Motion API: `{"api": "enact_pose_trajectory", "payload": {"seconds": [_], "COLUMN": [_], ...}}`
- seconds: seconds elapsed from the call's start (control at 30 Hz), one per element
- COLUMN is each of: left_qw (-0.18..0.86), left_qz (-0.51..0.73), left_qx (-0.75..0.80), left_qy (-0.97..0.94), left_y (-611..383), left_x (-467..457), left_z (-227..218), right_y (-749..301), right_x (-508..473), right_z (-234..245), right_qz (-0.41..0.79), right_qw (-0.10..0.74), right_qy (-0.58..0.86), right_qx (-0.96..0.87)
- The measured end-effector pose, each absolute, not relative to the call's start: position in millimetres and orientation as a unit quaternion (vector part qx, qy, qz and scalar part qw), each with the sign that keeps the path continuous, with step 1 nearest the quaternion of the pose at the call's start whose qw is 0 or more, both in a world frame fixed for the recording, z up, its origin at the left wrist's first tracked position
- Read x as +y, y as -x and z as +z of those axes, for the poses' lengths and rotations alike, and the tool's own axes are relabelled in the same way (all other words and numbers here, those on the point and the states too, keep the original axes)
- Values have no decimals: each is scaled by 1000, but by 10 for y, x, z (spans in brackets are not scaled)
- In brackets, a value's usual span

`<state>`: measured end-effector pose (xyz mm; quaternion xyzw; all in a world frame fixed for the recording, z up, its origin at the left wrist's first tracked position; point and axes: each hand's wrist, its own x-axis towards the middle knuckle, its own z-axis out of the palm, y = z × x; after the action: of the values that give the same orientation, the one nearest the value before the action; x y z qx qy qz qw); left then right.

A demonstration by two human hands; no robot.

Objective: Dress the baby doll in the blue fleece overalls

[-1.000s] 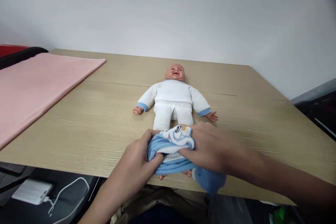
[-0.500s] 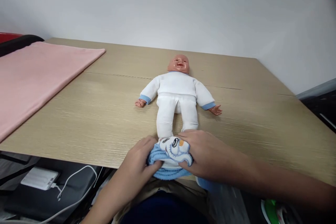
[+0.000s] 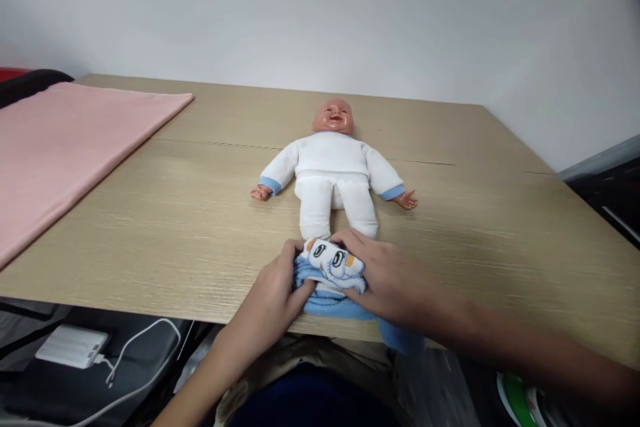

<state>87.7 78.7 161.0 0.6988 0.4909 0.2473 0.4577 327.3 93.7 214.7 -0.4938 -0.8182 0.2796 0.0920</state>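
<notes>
A baby doll (image 3: 333, 173) in a white suit with blue cuffs lies on its back in the middle of the wooden table (image 3: 165, 213), feet toward me. At its feet both my hands grip a bunched blue and white knitted garment (image 3: 330, 270) with a cartoon face on it. My left hand (image 3: 270, 293) pinches its left side and my right hand (image 3: 385, 277) holds its right side. The garment covers the doll's feet, which are hidden. A blue part of the garment hangs over the table's front edge.
A pink cloth (image 3: 60, 147) is spread over the table's left part. Below the front edge on the left lie a white power bank (image 3: 70, 347) and its white cable (image 3: 135, 353). A plain wall stands behind the table. A green thing (image 3: 515, 397) shows low right.
The garment, first lifted and bunched over the doll's lower legs, is now lower at its feet by the table's edge. More of the white legs shows. Both hands kept their grip.
</notes>
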Motion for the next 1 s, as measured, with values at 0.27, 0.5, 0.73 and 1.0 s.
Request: {"api": "enact_pose_trajectory", "payload": {"seconds": [0.27, 0.5, 0.73, 1.0], "left_qw": [437, 423, 598, 433], "left_qz": [323, 429, 465, 411], "left_qx": [417, 457, 478, 510], "left_qy": [-729, -654, -445, -619], "left_y": [-991, -1093, -1144, -978], "left_x": [1048, 962, 975, 966], "left_z": [1525, 1303, 1478, 1412], "right_y": [-3431, -3448, -3455, -3356], "right_x": [1160, 1217, 1212, 1206], "right_z": [2007, 1921, 1857, 1956], "right_qz": [309, 325, 333, 310], "right_qw": [129, 153, 206, 154], "right_qy": [478, 442, 437, 455], "right_qx": [-812, -822, -810, -820]}}
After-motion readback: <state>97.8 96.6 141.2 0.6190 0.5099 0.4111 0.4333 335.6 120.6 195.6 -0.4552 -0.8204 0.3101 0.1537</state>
